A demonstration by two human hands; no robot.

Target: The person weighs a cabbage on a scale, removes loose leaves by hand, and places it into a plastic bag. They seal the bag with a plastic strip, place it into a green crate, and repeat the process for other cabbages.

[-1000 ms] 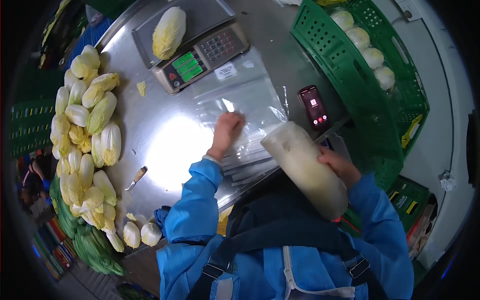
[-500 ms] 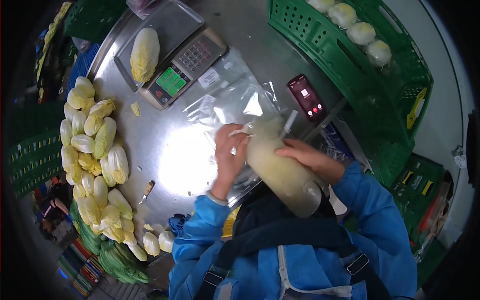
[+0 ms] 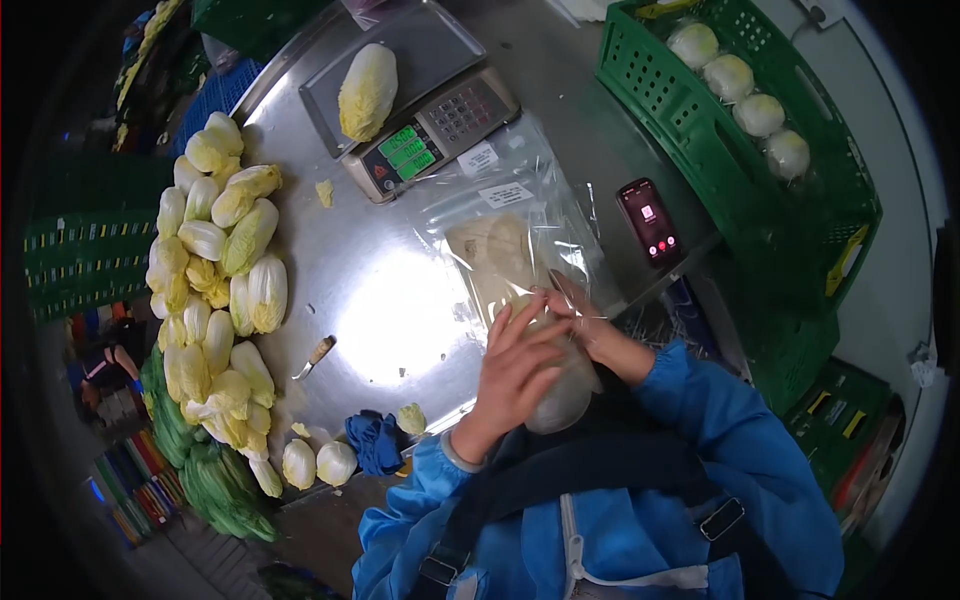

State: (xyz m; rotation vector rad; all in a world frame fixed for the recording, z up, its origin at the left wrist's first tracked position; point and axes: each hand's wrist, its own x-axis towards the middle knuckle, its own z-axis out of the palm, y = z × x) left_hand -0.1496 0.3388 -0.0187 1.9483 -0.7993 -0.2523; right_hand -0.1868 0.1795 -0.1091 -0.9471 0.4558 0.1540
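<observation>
Left hand (image 3: 517, 368): entering from the lower left, wrist bent, back of hand up. Fingers spread, slightly curved, laid across the bagged cabbage (image 3: 492, 262); open, not closed round it. Right hand (image 3: 590, 325): from the lower right, forearm angled inward, fingertips at the cabbage's right side near the left fingers. Fingers partly hidden by film and glare; cannot tell whether they grip.

Bagged cabbage: pale cream, long, rounded; slanting from the near edge of the table (image 3: 385, 300) toward the scale (image 3: 440, 125), lower end beside the apron (image 3: 590, 460). Leaf detail blurred. Clear bag (image 3: 545, 215): thin, glossy, creased, white printed label (image 3: 506, 194) near its top.

Table: smooth metal, bright glare left of the bag. Phone (image 3: 650, 222): dark, rounded corners, lit screen, right of the bag. Knife (image 3: 315, 357): short, wooden handle, left of the hands. Cloth (image 3: 374, 442): blue, crumpled, by the near edge. Sleeves (image 3: 725, 420): blue, wrinkled.
</observation>
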